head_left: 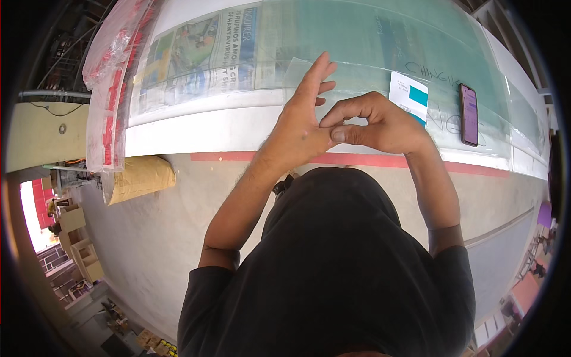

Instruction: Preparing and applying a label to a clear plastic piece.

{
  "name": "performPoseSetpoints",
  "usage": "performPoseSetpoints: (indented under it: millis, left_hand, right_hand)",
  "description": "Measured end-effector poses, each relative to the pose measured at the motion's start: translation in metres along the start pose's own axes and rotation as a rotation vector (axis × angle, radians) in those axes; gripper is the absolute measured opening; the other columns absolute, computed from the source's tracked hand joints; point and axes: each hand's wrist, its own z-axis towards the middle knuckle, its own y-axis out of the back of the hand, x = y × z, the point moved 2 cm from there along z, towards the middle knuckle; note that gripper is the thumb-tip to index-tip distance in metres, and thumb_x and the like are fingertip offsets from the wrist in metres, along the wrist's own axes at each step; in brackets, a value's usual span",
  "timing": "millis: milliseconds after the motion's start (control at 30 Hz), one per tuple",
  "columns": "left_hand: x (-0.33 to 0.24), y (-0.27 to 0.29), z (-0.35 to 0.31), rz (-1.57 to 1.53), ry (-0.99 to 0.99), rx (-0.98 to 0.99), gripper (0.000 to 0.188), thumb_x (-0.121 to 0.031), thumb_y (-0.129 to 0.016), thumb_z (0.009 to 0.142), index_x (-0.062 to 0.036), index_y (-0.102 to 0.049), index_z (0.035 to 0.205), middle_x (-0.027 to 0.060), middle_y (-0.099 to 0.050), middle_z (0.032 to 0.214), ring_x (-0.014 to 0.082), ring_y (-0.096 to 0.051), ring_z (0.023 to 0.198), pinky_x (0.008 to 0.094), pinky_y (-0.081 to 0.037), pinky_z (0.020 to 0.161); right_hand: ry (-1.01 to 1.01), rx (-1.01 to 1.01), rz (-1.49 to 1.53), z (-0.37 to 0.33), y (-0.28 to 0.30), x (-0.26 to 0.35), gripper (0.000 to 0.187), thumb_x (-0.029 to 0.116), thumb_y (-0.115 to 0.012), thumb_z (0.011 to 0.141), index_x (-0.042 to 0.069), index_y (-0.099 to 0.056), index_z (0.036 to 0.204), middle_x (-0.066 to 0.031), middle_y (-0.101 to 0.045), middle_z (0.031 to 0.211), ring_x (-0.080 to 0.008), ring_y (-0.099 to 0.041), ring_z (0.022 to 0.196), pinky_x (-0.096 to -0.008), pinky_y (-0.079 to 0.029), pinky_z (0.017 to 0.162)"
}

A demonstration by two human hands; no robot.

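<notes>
My left hand (300,125) is held just above the near edge of the table, its fingers stretched out. Nothing shows in it. My right hand (380,124) comes across from the right with thumb and forefinger closed against the thumb side of my left hand. What sits between those fingertips, if anything, is hidden, and the left thumb is mostly covered. Just beyond my right hand lies a white card with a teal block (404,89). A phone with a lit screen (469,113) rests farther right on the table.
A clear sheet (339,35) covers the white tabletop (196,135), over newspaper (202,47) at the left. Red-and-white plastic wrapping (113,95) hangs at the left end. Below it stands a brown paper-like bundle (143,178). A red stripe (357,159) runs along the floor.
</notes>
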Motion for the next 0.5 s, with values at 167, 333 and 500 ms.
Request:
performPoseSetpoints:
  millis: [167, 333, 500]
  left_hand:
    - [-0.008, -0.006, -0.004, 0.09, -0.061, -0.006, 0.112, -0.034, -0.083, 0.07, -0.0099, -0.014, 0.155, 0.0214, -0.033, 0.152, 0.0367, -0.042, 0.135, 0.0468, -0.037, 0.109]
    - [0.0, -0.015, -0.005, 0.176, -0.158, -0.009, 0.108, -0.016, -0.083, 0.072, -0.0097, -0.014, 0.155, 0.0216, -0.032, 0.153, 0.0372, -0.04, 0.137, 0.045, -0.036, 0.109]
    - [0.0, -0.018, 0.001, 0.341, -0.201, -0.099, 0.109, -0.008, -0.081, 0.072, -0.0091, -0.011, 0.155, 0.0227, -0.031, 0.153, 0.0363, -0.039, 0.138, 0.0432, -0.037, 0.109]
  right_hand:
    - [0.079, -0.059, -0.083, -0.005, -0.007, 0.003, 0.011, 0.007, -0.075, 0.082, 0.0, -0.067, 0.084, -0.0051, -0.068, 0.077, -0.0138, -0.064, 0.077, -0.0284, -0.049, 0.072]
    - [-0.048, -0.145, -0.117, -0.006, -0.023, 0.003, 0.021, 0.013, -0.08, 0.079, 0.002, -0.062, 0.075, -0.0019, -0.064, 0.066, -0.0106, -0.061, 0.068, -0.0265, -0.045, 0.061]
    - [-0.065, -0.194, 0.028, 0.003, -0.02, -0.006, 0.023, 0.018, -0.08, 0.081, 0.0, -0.065, 0.08, -0.0009, -0.063, 0.07, -0.0082, -0.058, 0.072, -0.026, -0.045, 0.067]
